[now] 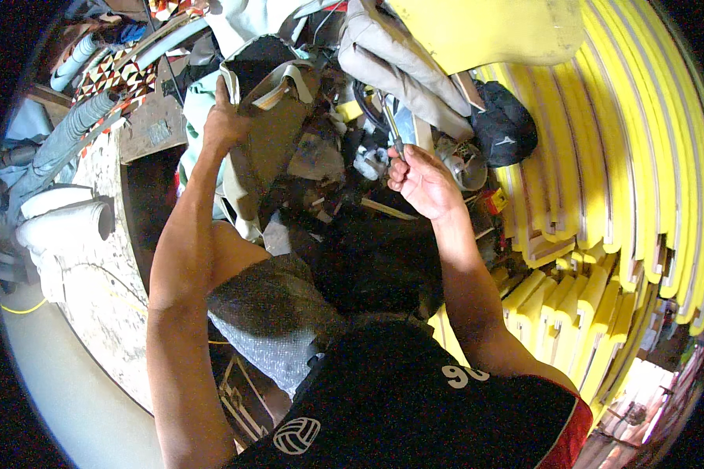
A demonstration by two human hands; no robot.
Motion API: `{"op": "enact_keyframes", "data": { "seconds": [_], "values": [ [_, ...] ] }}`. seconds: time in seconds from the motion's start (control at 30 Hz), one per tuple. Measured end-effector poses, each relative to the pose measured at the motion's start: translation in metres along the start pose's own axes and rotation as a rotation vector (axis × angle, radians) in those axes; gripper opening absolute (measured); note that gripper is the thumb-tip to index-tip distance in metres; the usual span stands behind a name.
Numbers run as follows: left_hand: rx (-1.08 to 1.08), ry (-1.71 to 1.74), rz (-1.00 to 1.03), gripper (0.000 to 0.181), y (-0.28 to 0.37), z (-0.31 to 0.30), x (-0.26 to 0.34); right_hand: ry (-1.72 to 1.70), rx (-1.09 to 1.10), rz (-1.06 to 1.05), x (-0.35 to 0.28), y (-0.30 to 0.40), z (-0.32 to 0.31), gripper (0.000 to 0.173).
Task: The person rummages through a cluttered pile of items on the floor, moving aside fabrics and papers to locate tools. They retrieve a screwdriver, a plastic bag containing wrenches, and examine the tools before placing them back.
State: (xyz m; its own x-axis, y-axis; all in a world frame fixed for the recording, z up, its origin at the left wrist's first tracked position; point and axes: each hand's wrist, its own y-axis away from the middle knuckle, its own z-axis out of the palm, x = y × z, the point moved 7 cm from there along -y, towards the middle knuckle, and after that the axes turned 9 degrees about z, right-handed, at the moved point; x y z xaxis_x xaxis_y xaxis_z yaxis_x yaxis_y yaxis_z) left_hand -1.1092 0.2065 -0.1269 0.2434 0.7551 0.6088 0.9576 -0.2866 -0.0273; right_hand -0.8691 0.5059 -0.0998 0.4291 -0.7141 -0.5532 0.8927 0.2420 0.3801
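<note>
My left hand (227, 122) grips the left edge of an olive-brown upholstered piece (273, 135), whose pale fabric border is folded over near its top. Light green fabric (196, 105) hangs beside it on the left. In my right hand (419, 179) is a slim metal hand tool with a dark handle (398, 138), pinched between thumb and fingers and pointing away from me; its exact kind cannot be told. A black hose or cable (366, 108) curves close to the tool's tip.
Yellow foam-padded panels (610, 146) are stacked at the right, near a black cap (507, 123). Folded grey fabric (405, 70) lies ahead. Fabric rolls (64, 225) rest on a stained board (108, 281) at the left. Scraps clutter the floor between my hands.
</note>
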Motion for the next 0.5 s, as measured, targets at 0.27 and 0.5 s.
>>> {"op": "enact_keyframes", "data": {
  "seconds": [0.27, 0.5],
  "values": [
    [0.01, 0.051, 0.078, 0.113, 0.031, 0.043, 0.098, 0.045, 0.015, -0.087, -0.017, 0.045, 0.021, 0.025],
    [-0.626, 0.024, 0.601, 0.097, 0.1, 0.074, 0.168, 0.083, 0.014, -0.158, -0.028, 0.081, 0.037, 0.03]
  ]
}}
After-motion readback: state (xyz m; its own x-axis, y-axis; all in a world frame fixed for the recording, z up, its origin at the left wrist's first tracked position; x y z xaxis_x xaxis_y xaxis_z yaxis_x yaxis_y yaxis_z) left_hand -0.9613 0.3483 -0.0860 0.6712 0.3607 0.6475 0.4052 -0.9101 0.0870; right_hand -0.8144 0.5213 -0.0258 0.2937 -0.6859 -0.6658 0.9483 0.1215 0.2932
